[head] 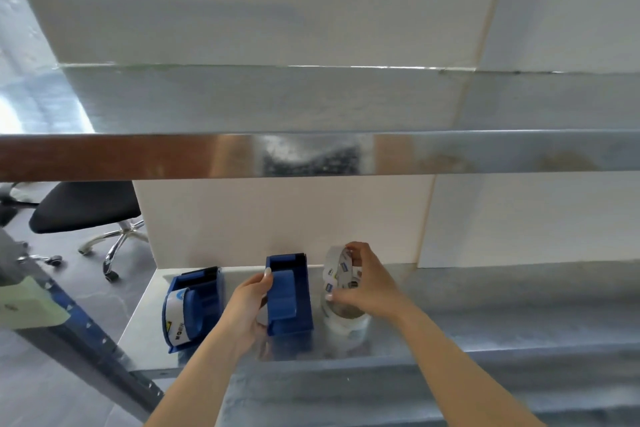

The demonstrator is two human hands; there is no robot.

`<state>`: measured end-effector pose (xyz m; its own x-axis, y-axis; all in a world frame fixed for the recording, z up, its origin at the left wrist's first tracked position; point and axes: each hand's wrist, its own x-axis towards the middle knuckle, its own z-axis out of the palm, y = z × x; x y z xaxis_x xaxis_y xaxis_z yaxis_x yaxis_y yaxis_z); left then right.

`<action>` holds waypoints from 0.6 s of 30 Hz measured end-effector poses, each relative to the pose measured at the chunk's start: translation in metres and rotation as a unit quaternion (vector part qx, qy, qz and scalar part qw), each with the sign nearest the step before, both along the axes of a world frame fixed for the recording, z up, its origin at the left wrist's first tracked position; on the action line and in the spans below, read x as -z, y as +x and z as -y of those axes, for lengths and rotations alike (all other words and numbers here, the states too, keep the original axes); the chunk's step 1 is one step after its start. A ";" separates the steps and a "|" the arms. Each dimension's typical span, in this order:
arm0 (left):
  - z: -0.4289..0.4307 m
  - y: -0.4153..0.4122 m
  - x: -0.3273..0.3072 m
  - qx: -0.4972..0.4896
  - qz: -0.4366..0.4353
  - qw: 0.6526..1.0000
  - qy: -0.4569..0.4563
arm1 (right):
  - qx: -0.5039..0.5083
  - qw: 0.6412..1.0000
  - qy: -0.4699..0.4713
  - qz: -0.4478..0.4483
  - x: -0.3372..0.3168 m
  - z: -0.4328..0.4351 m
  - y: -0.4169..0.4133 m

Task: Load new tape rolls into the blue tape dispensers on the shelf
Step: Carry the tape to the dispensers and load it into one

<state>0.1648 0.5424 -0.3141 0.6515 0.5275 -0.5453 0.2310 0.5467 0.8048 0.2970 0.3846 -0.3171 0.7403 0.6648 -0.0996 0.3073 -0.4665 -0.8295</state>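
Observation:
Two blue tape dispensers stand on the metal shelf (450, 308). The left dispenser (194, 308) carries a tape roll with a printed label. The middle dispenser (289, 291) has no roll in it; my left hand (247, 305) grips its left side. To its right my right hand (367, 282) holds a clear tape roll (337, 269) upright by its rim, just above another clear roll (346, 319) lying flat on the shelf.
A second metal shelf (346, 152) runs across overhead. White panels close off the back. A black office chair (86, 208) stands on the floor at the left, beside the shelf's blue and grey upright post (86, 329).

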 end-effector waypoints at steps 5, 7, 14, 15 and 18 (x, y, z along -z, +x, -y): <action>0.020 0.006 -0.002 0.007 0.020 0.999 0.027 | 0.098 0.994 -0.046 0.025 0.012 0.040 0.026; 0.023 0.007 -0.002 0.009 0.023 0.999 0.035 | 0.105 0.986 -0.116 0.052 0.018 0.051 0.029; 0.015 0.008 0.010 0.017 0.029 0.999 0.038 | 0.116 0.963 -0.239 0.040 0.049 0.062 0.026; 0.013 0.006 0.012 0.011 0.025 0.999 0.036 | 0.117 0.961 -0.248 0.043 0.052 0.062 0.026; 0.005 0.004 0.018 0.000 0.015 1.000 0.024 | 0.118 0.955 -0.268 0.045 0.058 0.060 0.023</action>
<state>0.1684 0.5373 -0.3317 0.6671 0.5529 -0.4993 0.2055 0.5076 0.8367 0.3200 0.3246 -0.3746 0.8849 0.3503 -0.3069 0.2005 -0.8813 -0.4279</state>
